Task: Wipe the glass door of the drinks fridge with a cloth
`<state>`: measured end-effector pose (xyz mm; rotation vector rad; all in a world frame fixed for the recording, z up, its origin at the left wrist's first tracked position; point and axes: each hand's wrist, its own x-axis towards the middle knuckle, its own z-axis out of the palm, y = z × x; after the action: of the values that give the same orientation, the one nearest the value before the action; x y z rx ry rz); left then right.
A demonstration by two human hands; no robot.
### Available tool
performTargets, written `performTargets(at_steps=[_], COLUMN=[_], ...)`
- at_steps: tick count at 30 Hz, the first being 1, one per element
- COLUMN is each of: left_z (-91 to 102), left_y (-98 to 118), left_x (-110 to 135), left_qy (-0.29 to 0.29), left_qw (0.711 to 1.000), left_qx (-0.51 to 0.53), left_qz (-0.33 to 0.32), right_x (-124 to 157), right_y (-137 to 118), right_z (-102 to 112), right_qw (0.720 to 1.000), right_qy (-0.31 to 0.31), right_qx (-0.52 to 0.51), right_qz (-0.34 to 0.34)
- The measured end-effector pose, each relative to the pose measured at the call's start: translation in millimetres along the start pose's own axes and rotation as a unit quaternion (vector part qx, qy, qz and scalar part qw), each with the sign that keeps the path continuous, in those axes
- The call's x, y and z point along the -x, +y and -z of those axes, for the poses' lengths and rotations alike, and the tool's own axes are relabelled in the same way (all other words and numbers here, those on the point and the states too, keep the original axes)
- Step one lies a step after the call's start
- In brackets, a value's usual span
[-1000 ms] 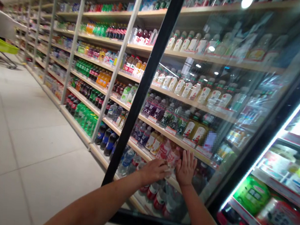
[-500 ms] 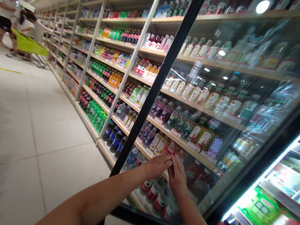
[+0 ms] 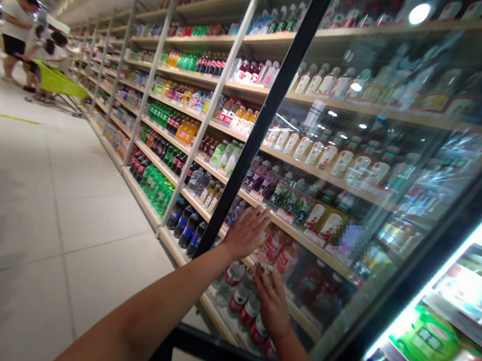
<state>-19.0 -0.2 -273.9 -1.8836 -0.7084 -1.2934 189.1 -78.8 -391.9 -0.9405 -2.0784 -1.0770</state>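
Note:
My left hand (image 3: 247, 233) lies flat and open against the glass door (image 3: 345, 169) of a drinks cooler, close to its black frame edge (image 3: 263, 123). Lower down, my right hand (image 3: 271, 301) is also spread on the glass, fingers pointing up and holding nothing. Behind the glass stand rows of bottled drinks on wooden shelves (image 3: 302, 236); red-capped bottles (image 3: 251, 314) sit just behind my right hand.
A long aisle of open drink shelves (image 3: 163, 124) runs off to the left over a pale tiled floor (image 3: 63, 220). Far down the aisle people (image 3: 16, 32) stand by a green shopping trolley (image 3: 59, 83). A lit cooler compartment (image 3: 450, 328) is at the lower right.
My left hand has moved up and left along the glass and flattened. My right hand has slid down and away from it. The view has turned slightly left.

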Motion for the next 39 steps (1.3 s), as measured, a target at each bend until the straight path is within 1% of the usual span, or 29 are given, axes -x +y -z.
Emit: performTargets(at_steps=[2,5,8,10,12,15,17,19,21,23,25,28,29,31,32,34,36,39], left_z=[-6.6,-11.8,-11.7,-11.0,-10.9,-12.5,-13.9,-14.9,-15.3,-15.3,-15.3,-15.4,-15.4,-15.2,-15.0,-14.5,-14.1,-14.3], left_y=[1,2,2,3,3,4,4,4,4,3,3,2,2,2,1,2,2,1], left_x=[-2,0,3,4,4,5,5,6,6,6,5,5,5,5,5,5,5,6], left_qy=[-0.007,-0.009,-0.009,-0.015,-0.028,-0.035,-0.037,-0.039,-0.033,-0.028,-0.033,-0.043,-0.044,-0.043,-0.039,-0.031,-0.027,-0.032], left_qw=[0.998,0.997,0.996,0.996,0.996,0.996,0.997,0.997,0.997,0.997,0.997,0.997,0.997,0.997,0.997,0.997,0.998,0.999], left_qx=[-0.054,-0.080,-0.086,-0.087,-0.085,-0.077,-0.071,-0.064,-0.063,-0.064,-0.065,-0.064,-0.064,-0.064,-0.064,-0.063,-0.057,-0.032], left_qz=[-0.009,-0.021,-0.023,-0.020,-0.016,-0.014,-0.011,-0.009,-0.009,-0.012,-0.011,-0.010,-0.010,-0.011,-0.011,-0.011,-0.012,-0.007], right_x=[3,1,-12,-28,-48,-85,-106,-118,-114,-94,-63,-17,-5,7,8,2,-12,-37], right_y=[2,13,28,42,60,96,121,140,145,137,119,96,93,97,103,119,136,148], right_z=[-3,-1,9,20,35,62,79,89,90,80,65,47,45,46,49,59,69,78], right_qw=[1.000,0.999,0.998,0.997,0.998,0.995,0.985,0.968,0.955,0.954,0.965,0.984,0.989,0.994,0.995,0.993,0.982,0.945], right_qy=[-0.002,-0.008,-0.005,0.011,0.038,0.088,0.150,0.215,0.250,0.247,0.209,0.127,0.101,0.068,0.064,0.086,0.142,0.242], right_qx=[-0.003,-0.008,-0.006,0.001,0.017,0.054,0.082,0.101,0.109,0.114,0.117,0.109,0.103,0.088,0.083,0.083,0.103,0.138], right_qz=[0.012,0.040,0.069,0.071,0.055,0.012,-0.036,-0.086,-0.119,-0.127,-0.111,-0.058,-0.038,-0.006,0.001,-0.016,-0.069,-0.173])
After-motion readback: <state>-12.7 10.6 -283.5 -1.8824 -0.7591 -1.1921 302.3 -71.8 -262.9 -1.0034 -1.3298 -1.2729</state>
